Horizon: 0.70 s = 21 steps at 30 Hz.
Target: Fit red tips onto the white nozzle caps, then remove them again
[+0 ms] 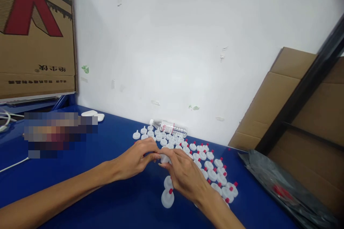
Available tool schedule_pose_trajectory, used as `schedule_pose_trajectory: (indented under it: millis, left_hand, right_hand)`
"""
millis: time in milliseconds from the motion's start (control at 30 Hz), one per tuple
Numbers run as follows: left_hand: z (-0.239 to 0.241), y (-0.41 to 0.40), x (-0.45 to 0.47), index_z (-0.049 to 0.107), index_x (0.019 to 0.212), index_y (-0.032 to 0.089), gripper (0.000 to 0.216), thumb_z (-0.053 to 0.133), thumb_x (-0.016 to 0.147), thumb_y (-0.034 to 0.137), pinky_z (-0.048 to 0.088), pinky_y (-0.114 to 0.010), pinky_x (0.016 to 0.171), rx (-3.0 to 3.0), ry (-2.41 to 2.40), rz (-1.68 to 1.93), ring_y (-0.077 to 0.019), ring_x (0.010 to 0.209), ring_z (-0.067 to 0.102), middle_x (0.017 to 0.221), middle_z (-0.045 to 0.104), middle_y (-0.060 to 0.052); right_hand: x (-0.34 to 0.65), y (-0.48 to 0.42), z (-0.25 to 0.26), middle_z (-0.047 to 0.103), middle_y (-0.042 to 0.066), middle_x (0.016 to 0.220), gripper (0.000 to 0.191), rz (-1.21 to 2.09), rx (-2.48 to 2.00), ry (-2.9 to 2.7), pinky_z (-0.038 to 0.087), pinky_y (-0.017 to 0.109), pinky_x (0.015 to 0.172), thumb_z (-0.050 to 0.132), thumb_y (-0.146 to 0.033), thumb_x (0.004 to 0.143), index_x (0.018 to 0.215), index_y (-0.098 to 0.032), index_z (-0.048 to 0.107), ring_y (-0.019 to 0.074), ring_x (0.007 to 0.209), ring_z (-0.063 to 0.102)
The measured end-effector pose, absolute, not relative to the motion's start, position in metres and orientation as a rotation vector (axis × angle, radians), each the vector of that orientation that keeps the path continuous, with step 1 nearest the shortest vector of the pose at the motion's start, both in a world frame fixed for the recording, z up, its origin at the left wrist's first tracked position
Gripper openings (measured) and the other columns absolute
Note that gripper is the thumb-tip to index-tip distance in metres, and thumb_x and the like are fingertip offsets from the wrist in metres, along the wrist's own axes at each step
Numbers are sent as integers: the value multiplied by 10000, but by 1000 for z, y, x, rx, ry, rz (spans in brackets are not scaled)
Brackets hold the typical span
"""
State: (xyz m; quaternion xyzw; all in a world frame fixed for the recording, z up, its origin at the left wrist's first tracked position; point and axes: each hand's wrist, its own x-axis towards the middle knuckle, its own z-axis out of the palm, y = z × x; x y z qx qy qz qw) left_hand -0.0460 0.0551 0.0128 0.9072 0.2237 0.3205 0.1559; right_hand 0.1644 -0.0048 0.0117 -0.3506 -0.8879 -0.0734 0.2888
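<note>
My right hand (185, 171) is closed around a translucent white nozzle lid (164, 158), thumb below and fingers on top. My left hand (141, 155) meets it from the left, its thumb and fingertips pinched together at the lid's edge. Whatever sits between those left fingertips is hidden. Just below the right hand lie two more nozzle lids, the nearer one (167, 199) with a red tip. Behind and right of the hands spread several lids with red tips (212, 175). Farther left, several lids have plain white nozzles (136, 135).
A clear plastic bottle (172, 128) lies on its side against the white wall. The blue table (107, 200) carries a dark plastic bag (282, 186) with something red at right. Cardboard (279, 93) leans behind it. A printed carton (37, 43) stands at upper left, above white cables (6, 120).
</note>
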Motion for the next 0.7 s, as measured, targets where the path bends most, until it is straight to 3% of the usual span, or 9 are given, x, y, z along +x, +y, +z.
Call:
schedule_pose_trajectory:
  millis: [133,333,500,700]
  left_hand:
    - [19,57,-45,636,865,191,303,411,1033,306,427,-317,809,2682,702,888,-187,865,531,851,634,-29]
    - [17,73,-49,663,1110,207,257,451,1020,320,402,-390,909,2825,964,1019,-235,1010,511,1037,658,-65]
    - [0,90,-59,717,990,188,260,508,983,343,409,-396,845,2928,1180,877,-271,992,509,990,645,-96]
    - [-11,92,-59,729,892,193,250,543,962,345,405,-370,797,2892,1185,834,-262,955,519,919,636,-90]
  right_hand:
    - [163,-4,18,651,69,1150,302,-142,-973,-2335,522,381,921,457,-148,974,1258,-250,454,213,1073,613]
    - [176,4,27,591,85,1186,249,-248,-1170,-2245,541,371,861,386,-196,998,1187,-248,541,214,1024,622]
    - [198,12,23,610,78,1180,284,-267,-1375,-2212,556,358,787,376,-276,1021,1215,-247,581,211,959,647]
    - [202,15,19,687,61,1143,342,-249,-1304,-2346,454,382,985,338,-292,1046,1136,-232,662,204,1112,619]
